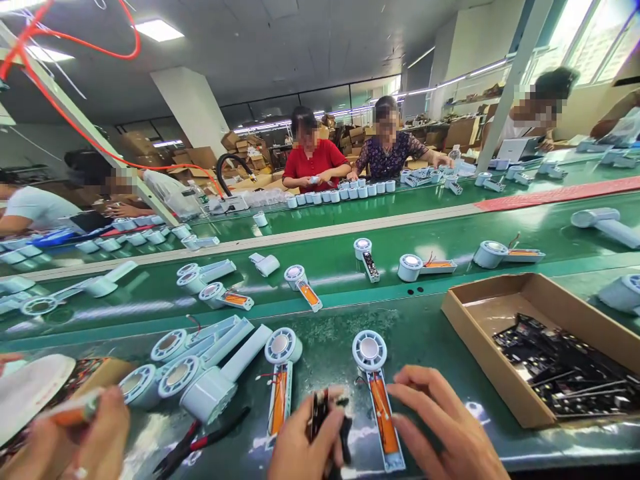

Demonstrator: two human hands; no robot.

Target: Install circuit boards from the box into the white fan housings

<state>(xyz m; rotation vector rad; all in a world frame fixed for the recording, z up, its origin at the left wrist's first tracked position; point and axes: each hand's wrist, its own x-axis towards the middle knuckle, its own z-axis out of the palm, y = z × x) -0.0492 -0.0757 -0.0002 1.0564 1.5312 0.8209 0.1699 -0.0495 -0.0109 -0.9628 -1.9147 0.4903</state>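
Observation:
My left hand [300, 443] is closed around several small black circuit boards [320, 415], partly hidden by the fingers. My right hand [445, 427] has its fingers apart; the fingertips are at the right edge of an open handheld fan [384, 427]. That fan is light blue, with a round slotted head and an orange strip and thin wires inside its handle. Just left of it lies a similar open fan [279, 400], also with an orange strip, its lower end near my left hand. Whether my right fingertips touch the handle I cannot tell.
An open cardboard box [493, 373] of black circuit boards stands at right. Fan bodies [205, 387] are heaped at left beside pliers [200, 443]. A co-worker's hands [103, 433] hold a blurred piece at far left. More fans lie on the green conveyor belt [330, 260]; people sit beyond.

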